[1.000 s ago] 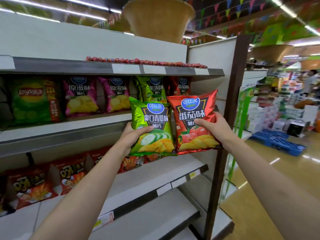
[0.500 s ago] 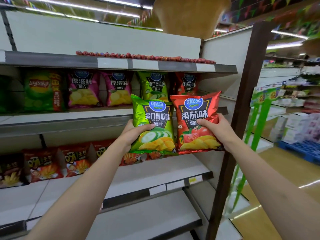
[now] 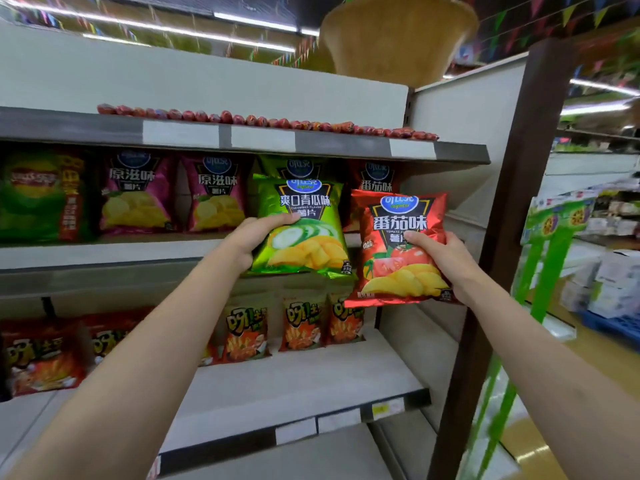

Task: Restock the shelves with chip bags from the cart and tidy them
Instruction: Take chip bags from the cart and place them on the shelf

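Observation:
My left hand (image 3: pixel 254 235) grips a green cucumber chip bag (image 3: pixel 304 216) by its left edge, held up at the front of the middle shelf (image 3: pixel 104 251), right before a matching green bag (image 3: pixel 277 164) standing there. My right hand (image 3: pixel 440 258) grips a red tomato chip bag (image 3: pixel 398 268) from its right side, slightly lower and nearer to me, in front of a red bag (image 3: pixel 375 174) on the same shelf. Two pink chip bags (image 3: pixel 138 195) and a green Lay's bag (image 3: pixel 38 199) stand further left.
A row of small red sausages (image 3: pixel 263 119) lies on the top shelf. Orange snack bags (image 3: pixel 301 322) line the lower shelf (image 3: pixel 311 379). A brown upright post (image 3: pixel 502 237) ends the unit on the right. A green display stand (image 3: pixel 554 244) and stacked boxes (image 3: pixel 613 282) sit in the aisle.
Both hands have carried their bags up and closer to the middle shelf. The green bag now sits higher and further in than the red one.

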`<state>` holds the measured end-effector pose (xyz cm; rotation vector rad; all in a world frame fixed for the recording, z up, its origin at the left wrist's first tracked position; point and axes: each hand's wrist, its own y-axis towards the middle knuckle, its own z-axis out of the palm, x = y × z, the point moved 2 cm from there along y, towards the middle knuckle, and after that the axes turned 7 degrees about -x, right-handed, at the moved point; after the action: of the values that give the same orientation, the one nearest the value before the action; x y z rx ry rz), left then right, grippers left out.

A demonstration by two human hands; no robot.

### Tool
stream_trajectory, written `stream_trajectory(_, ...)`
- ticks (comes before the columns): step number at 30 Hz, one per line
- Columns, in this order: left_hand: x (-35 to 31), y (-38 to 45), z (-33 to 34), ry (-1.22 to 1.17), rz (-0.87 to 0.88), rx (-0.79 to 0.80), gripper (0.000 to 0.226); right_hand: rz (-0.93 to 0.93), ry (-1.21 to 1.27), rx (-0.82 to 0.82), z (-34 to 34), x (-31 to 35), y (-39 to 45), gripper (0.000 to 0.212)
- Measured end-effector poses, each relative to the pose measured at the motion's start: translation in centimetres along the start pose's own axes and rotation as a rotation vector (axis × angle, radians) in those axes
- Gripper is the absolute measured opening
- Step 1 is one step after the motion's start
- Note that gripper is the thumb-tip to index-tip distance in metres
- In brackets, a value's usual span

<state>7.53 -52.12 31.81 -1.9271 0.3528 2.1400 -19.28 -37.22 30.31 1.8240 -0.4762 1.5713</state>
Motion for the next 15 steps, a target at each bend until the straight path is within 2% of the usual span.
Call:
stream_trajectory(2,-1.0,1.6,0.8,-0.012,0.009,-0.002,0.058,0.015,0.017,0.014,-0.2,0.0,2.2,0.041)
stream_trajectory(5,-2.1,3.9,1.7,-0.034,0.042,-0.04,0.076,0.056,0.051,0.034,-0.4,-0.1,5.3,0.061)
stream_trajectory(8,-2.6,5.8,2.5,-0.052,0.067,-0.044,0.08,0.083,0.08,0.075,-0.2,-0.1,8.1,0.054)
stream_trajectory(12,-2.1,7.9,2.9,-0.046,0.059,-0.103,0.049,0.106,0.05,0.132,0.4,0.2,11.0,0.045)
stream_trajectory(15,-1.7,8.9,3.1,-0.039,0.065,-0.132,0.035,0.119,0.044,0.154,0.6,0.1,12.9,0.041)
